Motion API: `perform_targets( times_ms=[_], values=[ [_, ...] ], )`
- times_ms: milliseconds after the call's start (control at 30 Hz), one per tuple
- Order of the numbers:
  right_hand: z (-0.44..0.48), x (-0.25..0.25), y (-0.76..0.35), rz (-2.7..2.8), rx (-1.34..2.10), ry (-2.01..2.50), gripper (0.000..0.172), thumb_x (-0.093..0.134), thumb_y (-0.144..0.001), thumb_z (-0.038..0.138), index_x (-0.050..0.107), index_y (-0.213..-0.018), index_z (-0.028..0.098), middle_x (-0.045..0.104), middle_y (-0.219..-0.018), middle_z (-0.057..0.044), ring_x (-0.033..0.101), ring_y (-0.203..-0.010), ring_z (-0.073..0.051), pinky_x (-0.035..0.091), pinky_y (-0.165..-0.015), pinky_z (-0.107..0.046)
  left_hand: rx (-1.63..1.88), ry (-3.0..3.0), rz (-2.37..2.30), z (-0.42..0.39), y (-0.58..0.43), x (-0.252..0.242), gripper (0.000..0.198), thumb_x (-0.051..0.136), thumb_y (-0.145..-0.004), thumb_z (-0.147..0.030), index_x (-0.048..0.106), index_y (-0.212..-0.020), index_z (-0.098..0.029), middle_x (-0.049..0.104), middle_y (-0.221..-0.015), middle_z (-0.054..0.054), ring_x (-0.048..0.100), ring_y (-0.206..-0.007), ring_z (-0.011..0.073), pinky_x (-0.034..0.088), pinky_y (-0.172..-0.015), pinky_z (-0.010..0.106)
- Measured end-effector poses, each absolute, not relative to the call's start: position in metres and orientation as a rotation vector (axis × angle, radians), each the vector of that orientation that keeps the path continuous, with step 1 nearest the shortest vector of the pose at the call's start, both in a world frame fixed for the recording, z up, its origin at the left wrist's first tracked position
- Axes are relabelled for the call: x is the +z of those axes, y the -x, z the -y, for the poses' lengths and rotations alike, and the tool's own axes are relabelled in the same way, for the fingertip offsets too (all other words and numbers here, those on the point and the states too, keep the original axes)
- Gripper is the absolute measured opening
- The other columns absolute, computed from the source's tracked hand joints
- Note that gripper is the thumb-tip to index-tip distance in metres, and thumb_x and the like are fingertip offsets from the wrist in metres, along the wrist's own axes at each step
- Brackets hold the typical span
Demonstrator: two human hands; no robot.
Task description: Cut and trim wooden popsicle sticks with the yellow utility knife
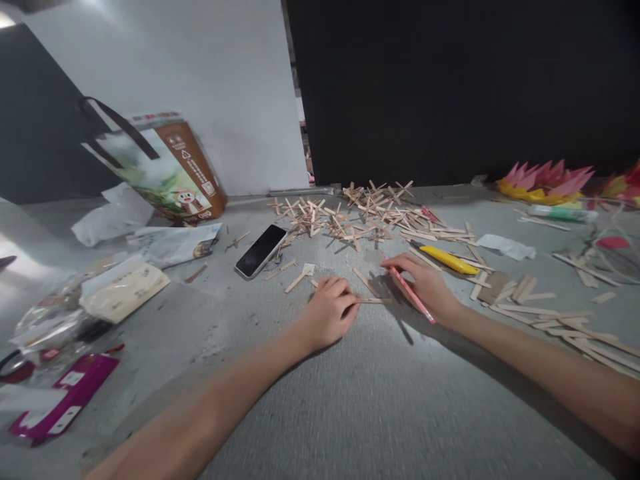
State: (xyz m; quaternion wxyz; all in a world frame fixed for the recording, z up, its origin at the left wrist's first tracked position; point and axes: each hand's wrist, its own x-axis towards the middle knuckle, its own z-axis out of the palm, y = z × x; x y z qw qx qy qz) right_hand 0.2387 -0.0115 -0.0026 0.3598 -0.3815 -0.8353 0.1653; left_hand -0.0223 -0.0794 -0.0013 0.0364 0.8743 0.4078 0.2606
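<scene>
My left hand [331, 312] rests on the grey tabletop, its fingers closed on one end of a flat wooden craft stick [373, 301] that points to the right. In my right hand [423, 283] is a pink pencil [413, 295], gripped as for writing, close to the stick's free end. Behind both hands lies a heap of crossed craft sticks [350, 217]. A few loose sticks lie nearer, around my left hand. Just past my right hand is a yellow utility knife [447, 260].
A smartphone [261, 251] lies left of the heap. A printed carrier bag [175, 173] stands back left, with plastic packages [123, 290] and a purple packet [67, 397] in front. Loose sticks [565, 327], a glue tube [563, 213] and a pink paper flower [545, 183] are on the right.
</scene>
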Motion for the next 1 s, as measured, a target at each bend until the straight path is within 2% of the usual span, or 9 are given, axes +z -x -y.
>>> perform_targets(
  times_ms=[100,200,300,400,500,600,733,833,1000],
  values=[
    [0.004,-0.011,-0.239,2.25,0.441,1.009,0.045,0.042,-0.097,0.015,0.069,-0.131,0.027,0.064,-0.141,-0.01,0.065,-0.125,-0.024,0.053,-0.105,-0.039,0.787,-2.674,-1.257,0.079,0.023,-0.002,0.02,0.058,-0.103,-0.022,0.078,-0.104,-0.017,0.061,-0.094,0.007,0.057,-0.099,0.0217,0.045,-0.095,0.041],
    [0.003,-0.016,-0.237,2.29,0.401,1.055,0.056,0.038,-0.093,0.008,0.067,-0.137,0.027,0.06,-0.148,-0.009,0.061,-0.133,-0.023,0.05,-0.112,-0.041,0.786,-2.67,-1.265,0.079,0.023,-0.002,0.02,0.058,-0.103,-0.021,0.078,-0.103,-0.017,0.061,-0.094,0.007,0.057,-0.099,0.0215,0.045,-0.095,0.041],
    [0.008,-0.012,-0.235,2.352,0.212,1.118,0.055,0.039,-0.094,0.01,0.063,-0.142,0.024,0.059,-0.15,-0.011,0.059,-0.134,-0.027,0.049,-0.112,-0.045,0.788,-2.673,-1.264,0.079,0.022,-0.002,0.019,0.059,-0.102,-0.02,0.078,-0.105,-0.017,0.061,-0.093,0.006,0.057,-0.099,0.0218,0.045,-0.094,0.04],
    [0.012,-0.003,-0.237,2.375,-0.174,1.332,0.048,0.045,-0.099,0.022,0.058,-0.146,0.016,0.057,-0.15,-0.019,0.05,-0.139,-0.038,0.041,-0.114,-0.055,0.793,-2.669,-1.256,0.08,0.022,-0.001,0.019,0.059,-0.102,-0.02,0.078,-0.103,-0.017,0.061,-0.093,0.006,0.057,-0.098,0.0217,0.045,-0.094,0.04],
    [0.012,0.002,-0.241,2.295,-0.425,1.623,0.053,0.045,-0.102,0.034,0.053,-0.146,0.006,0.06,-0.137,-0.03,0.051,-0.13,-0.047,0.04,-0.105,-0.062,0.788,-2.671,-1.251,0.08,0.022,-0.001,0.02,0.058,-0.102,-0.02,0.077,-0.104,-0.016,0.061,-0.093,0.006,0.057,-0.097,0.0216,0.045,-0.095,0.04],
    [0.011,0.0,-0.244,2.25,-0.545,1.803,0.056,0.039,-0.104,0.042,0.055,-0.14,0.002,0.062,-0.128,-0.035,0.055,-0.12,-0.049,0.041,-0.095,-0.061,0.791,-2.671,-1.258,0.08,0.022,-0.002,0.02,0.058,-0.103,-0.021,0.077,-0.103,-0.016,0.061,-0.094,0.006,0.057,-0.098,0.0216,0.045,-0.095,0.04],
    [0.012,0.002,-0.244,2.317,-0.625,1.798,0.051,0.034,-0.106,0.042,0.063,-0.124,0.004,0.067,-0.113,-0.032,0.06,-0.106,-0.045,0.042,-0.088,-0.053,0.786,-2.67,-1.259,0.08,0.022,-0.002,0.02,0.058,-0.103,-0.022,0.077,-0.102,-0.017,0.061,-0.093,0.006,0.057,-0.097,0.0215,0.045,-0.093,0.04],
    [0.01,0.007,-0.246,2.353,-0.647,1.745,0.043,0.036,-0.105,0.034,0.062,-0.126,0.007,0.07,-0.108,-0.027,0.062,-0.098,-0.038,0.042,-0.083,-0.046,0.797,-2.669,-1.263,0.08,0.022,-0.003,0.02,0.058,-0.103,-0.021,0.077,-0.101,-0.017,0.062,-0.093,0.006,0.057,-0.097,0.0213,0.045,-0.094,0.04],
    [0.004,0.013,-0.255,2.392,-0.685,1.819,0.033,0.038,-0.102,0.019,0.064,-0.117,0.006,0.072,-0.097,-0.027,0.065,-0.095,-0.04,0.042,-0.081,-0.046,0.797,-2.673,-1.257,0.08,0.023,-0.004,0.019,0.059,-0.103,-0.021,0.077,-0.103,-0.017,0.062,-0.094,0.007,0.057,-0.098,0.0216,0.045,-0.093,0.04]
  ],
)
